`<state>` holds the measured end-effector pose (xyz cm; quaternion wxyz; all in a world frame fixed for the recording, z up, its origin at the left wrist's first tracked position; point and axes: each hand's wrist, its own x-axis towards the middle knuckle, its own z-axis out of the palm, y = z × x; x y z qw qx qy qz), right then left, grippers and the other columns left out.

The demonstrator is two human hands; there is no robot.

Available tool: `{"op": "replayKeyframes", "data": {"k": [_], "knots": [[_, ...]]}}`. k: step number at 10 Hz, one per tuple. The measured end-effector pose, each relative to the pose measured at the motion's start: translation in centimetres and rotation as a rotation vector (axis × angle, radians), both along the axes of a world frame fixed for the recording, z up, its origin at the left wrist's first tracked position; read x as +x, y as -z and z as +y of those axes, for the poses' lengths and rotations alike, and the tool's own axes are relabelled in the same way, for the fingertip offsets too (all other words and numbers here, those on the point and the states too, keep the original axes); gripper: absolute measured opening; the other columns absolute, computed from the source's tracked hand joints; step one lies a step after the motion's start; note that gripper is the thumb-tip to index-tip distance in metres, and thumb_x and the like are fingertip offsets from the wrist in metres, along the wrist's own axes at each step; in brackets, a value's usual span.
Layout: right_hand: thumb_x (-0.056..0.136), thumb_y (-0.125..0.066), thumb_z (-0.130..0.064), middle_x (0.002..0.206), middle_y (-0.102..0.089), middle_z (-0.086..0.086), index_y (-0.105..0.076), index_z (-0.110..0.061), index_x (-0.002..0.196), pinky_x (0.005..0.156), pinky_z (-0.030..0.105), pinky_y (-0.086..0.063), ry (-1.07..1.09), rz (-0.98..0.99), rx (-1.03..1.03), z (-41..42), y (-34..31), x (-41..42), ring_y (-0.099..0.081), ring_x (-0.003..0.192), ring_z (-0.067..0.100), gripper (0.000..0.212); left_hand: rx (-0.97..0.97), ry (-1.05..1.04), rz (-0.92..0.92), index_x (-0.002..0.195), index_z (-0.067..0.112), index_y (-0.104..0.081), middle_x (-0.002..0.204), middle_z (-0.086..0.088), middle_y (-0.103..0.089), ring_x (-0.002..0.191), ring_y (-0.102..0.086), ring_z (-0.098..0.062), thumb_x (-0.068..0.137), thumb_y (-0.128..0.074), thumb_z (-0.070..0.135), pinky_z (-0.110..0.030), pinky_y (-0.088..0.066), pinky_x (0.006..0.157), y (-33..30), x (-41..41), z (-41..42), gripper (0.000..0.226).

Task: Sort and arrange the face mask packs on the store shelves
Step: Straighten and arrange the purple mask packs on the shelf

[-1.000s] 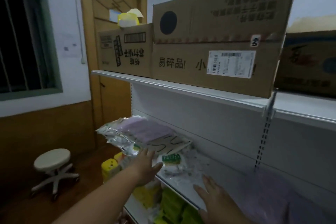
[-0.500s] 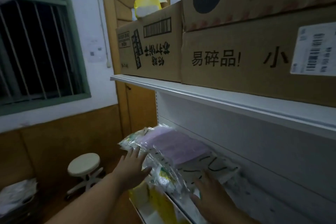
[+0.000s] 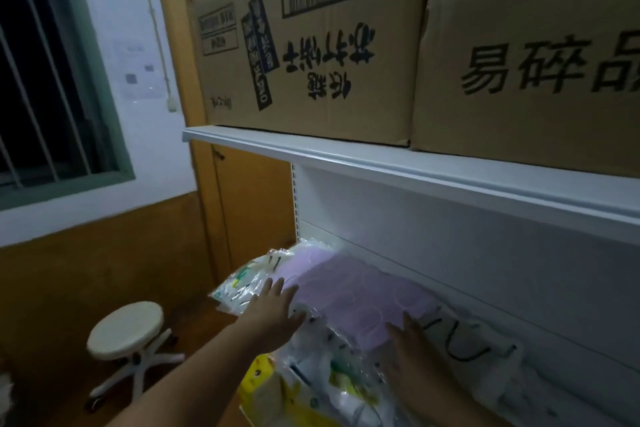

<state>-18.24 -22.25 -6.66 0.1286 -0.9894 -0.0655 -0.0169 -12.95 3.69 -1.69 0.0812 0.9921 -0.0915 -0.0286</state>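
A pile of clear face mask packs lies at the left end of the lower white shelf. On top is a pack of purple masks, with white printed packs sticking out under it to the left. My left hand rests flat on the pile's left side, fingers straight. My right hand presses flat on the right part of the purple pack, beside a clear pack with black curved marks. More packs with green and yellow print hang over the shelf's front edge.
An upper white shelf juts out above and carries big cardboard boxes. The shelf's white back panel stands close behind the pile. A round white stool is on the floor at the left, under a barred window.
The view has come closer and swung left. Both hands have slid up onto the pile; my right hand moved from the shelf's front edge onto the purple pack.
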Motion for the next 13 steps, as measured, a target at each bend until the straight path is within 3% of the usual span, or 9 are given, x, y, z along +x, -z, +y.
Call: {"op": "replayKeyframes", "data": {"k": [3,5,7,8,9,10,11,12,13], "knots": [[0.090,-0.036,-0.065,0.161,0.003,0.005,-0.007,-0.024,0.152,0.117,0.040,-0.013,0.404,0.048,-0.038,4.9,2.4,4.1,-0.002,0.148,0.024,0.081,-0.326,0.264,-0.035,0.143,0.029,-0.040,0.156,0.005,-0.027,0.145,-0.018,-0.013,0.096,-0.050,0.038,-0.025,-0.021,0.113,3.5,8.9,1.1,0.049],[0.091,-0.040,-0.061,0.161,-0.001,-0.001,-0.014,-0.026,0.152,0.116,0.029,-0.010,0.488,0.093,-0.010,6.1,3.4,3.7,-0.007,0.148,0.016,0.075,-0.706,0.290,0.115,0.117,0.028,-0.066,0.129,0.006,-0.059,0.113,-0.053,-0.008,0.093,-0.056,0.022,-0.013,-0.034,0.089,3.6,10.7,-0.2,0.027],[0.084,-0.057,-0.033,0.113,-0.066,-0.006,-0.062,-0.032,0.114,0.075,0.006,-0.034,0.486,-0.140,0.220,6.3,0.5,3.1,-0.064,0.103,0.009,0.030,-0.983,0.293,0.478,0.112,0.023,-0.071,0.120,0.011,-0.066,0.108,-0.060,-0.005,0.086,-0.068,0.031,-0.018,-0.047,0.092,2.9,10.1,-1.7,0.027],[0.079,-0.067,-0.042,0.124,-0.058,-0.027,-0.051,-0.058,0.113,0.078,0.002,-0.037,0.446,-0.123,0.282,6.9,1.0,1.5,-0.061,0.103,0.000,0.040,-1.120,0.185,0.646,0.109,0.022,-0.072,0.106,0.008,-0.073,0.101,-0.067,-0.009,0.071,-0.074,0.040,-0.032,-0.051,0.095,3.3,9.4,-1.6,0.042],[0.030,-0.089,-0.011,0.110,-0.040,-0.058,-0.072,-0.039,0.099,0.082,0.005,-0.040,0.462,-0.417,0.449,9.5,2.8,0.7,-0.068,0.091,0.004,0.077,-1.403,-0.025,0.984,0.107,0.007,-0.070,0.088,-0.008,-0.076,0.081,-0.072,-0.026,0.082,-0.064,0.026,-0.037,-0.057,0.071,3.6,9.1,-2.2,0.031],[0.080,-0.062,0.005,0.157,-0.010,-0.020,-0.076,-0.033,0.065,0.100,0.003,-0.024,0.215,-0.452,0.011,11.6,1.6,0.5,-0.025,0.139,0.000,0.043,-1.542,-0.030,1.424,0.108,-0.007,-0.068,0.091,-0.024,-0.070,0.078,-0.069,-0.032,0.080,-0.054,0.027,-0.037,-0.050,0.073,2.9,8.2,-2.8,0.047],[0.101,0.009,-0.029,0.156,0.016,-0.022,-0.074,-0.028,0.061,0.100,0.000,-0.022,0.259,-0.427,-0.003,12.2,0.4,2.5,0.008,0.141,-0.008,0.092,-1.408,0.057,1.210,0.120,-0.004,-0.051,0.064,-0.022,-0.068,0.059,-0.069,-0.018,0.084,-0.039,-0.011,-0.025,-0.052,0.062,2.6,8.0,-2.3,0.038],[0.094,-0.008,-0.056,0.154,-0.010,-0.028,-0.063,-0.001,0.117,0.101,-0.004,-0.016,0.277,-0.435,0.009,11.4,0.7,2.9,-0.012,0.134,-0.020,0.081,-1.536,-0.008,0.933,0.113,-0.012,-0.060,0.086,-0.027,-0.072,0.077,-0.071,-0.030,0.070,-0.036,-0.020,-0.030,-0.055,0.068,3.2,8.6,-1.4,0.050],[0.093,-0.020,-0.068,0.143,-0.047,0.009,-0.053,-0.007,0.133,0.097,0.006,-0.036,0.331,-0.331,0.079,7.8,0.8,3.0,-0.055,0.124,0.014,0.080,-1.535,-0.061,0.820,0.104,0.004,-0.066,0.084,-0.017,-0.074,0.076,-0.070,-0.030,0.077,-0.038,-0.017,-0.032,-0.052,0.064,3.4,9.3,-0.1,0.045]]}}
